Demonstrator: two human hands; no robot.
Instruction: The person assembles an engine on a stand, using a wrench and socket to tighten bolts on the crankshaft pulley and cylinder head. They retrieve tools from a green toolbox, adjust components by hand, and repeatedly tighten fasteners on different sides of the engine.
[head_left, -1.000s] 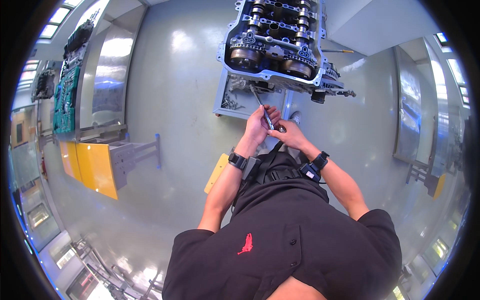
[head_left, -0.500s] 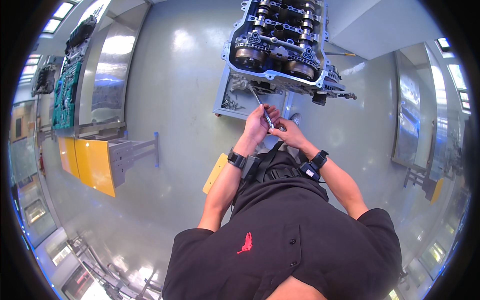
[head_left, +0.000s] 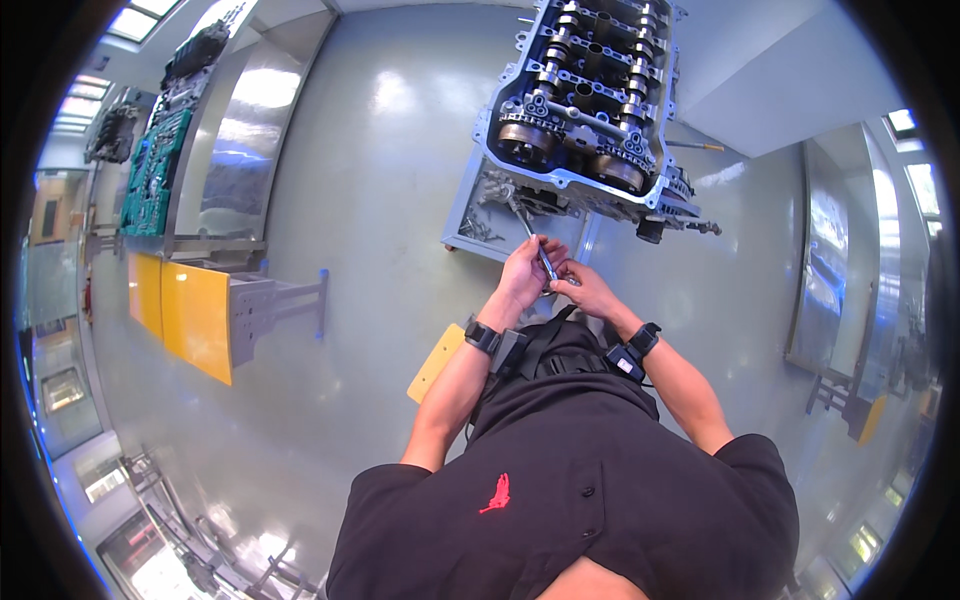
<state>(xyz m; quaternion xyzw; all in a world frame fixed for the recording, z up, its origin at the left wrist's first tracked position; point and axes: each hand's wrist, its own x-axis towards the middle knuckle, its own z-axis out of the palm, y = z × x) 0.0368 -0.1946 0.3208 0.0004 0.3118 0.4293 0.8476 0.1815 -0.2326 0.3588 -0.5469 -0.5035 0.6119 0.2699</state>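
Close in front of my waist, my left hand (head_left: 522,272) is closed round a slim silver socket wrench (head_left: 530,226). The shaft slants up and to the left from my hands, its far end over the tray of metal parts. My right hand (head_left: 590,291) pinches the near end of the same tool, fingers bent toward my left hand. Just beyond stands an engine (head_left: 575,130) with its top uncovered, showing two camshafts, chain and sprockets. Whether the tool's tip touches anything I cannot tell.
Below the engine is a grey tray (head_left: 455,236) with several loose bolts (head_left: 484,231). A yellow board (head_left: 437,362) lies low at my left. Farther left are yellow panels (head_left: 196,316) and a green tool case (head_left: 157,180) by a metal bench.
The view has shifted, so the engine, tray and both hands appear slightly lower and to the right. Both hands keep hold of the socket wrench in nearly the same pose.
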